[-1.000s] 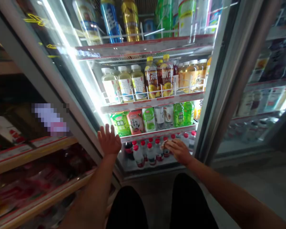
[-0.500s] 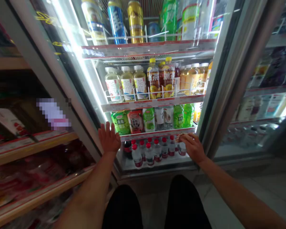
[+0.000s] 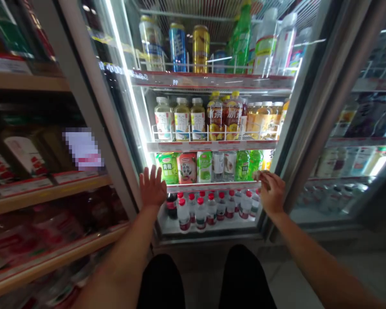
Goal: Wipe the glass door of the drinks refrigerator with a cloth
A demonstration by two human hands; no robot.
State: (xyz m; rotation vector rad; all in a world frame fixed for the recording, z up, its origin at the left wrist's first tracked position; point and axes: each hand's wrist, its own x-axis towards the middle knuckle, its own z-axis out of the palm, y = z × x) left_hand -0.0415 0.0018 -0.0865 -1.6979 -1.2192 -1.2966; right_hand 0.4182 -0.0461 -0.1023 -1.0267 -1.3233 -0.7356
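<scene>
My left hand [image 3: 152,188] is spread, palm forward, at the lower left of a lit drinks fridge; whether it touches the glass door is unclear. My right hand [image 3: 272,191] is closed around a small crumpled pale cloth [image 3: 260,175], near the fridge's right edge. Between the hands, a lower shelf carries green drink bottles [image 3: 204,167] and a reddish tea bottle [image 3: 186,168]. Red-capped water bottles [image 3: 200,214] stand on the fridge floor. Reflections across the upper part suggest glass in front of the bottles.
Higher shelves hold cans [image 3: 201,48], tall bottles and yellow-capped tea bottles [image 3: 234,116]. Wooden shelving [image 3: 51,193] with packaged goods runs along the left. A metal door frame [image 3: 321,116] and another fridge section lie to the right. My knees [image 3: 244,279] are below.
The view has tilted up and shifted, showing more of the top shelf. My right hand, with the cloth, has moved right and slightly up towards the fridge's edge. My left hand stays spread.
</scene>
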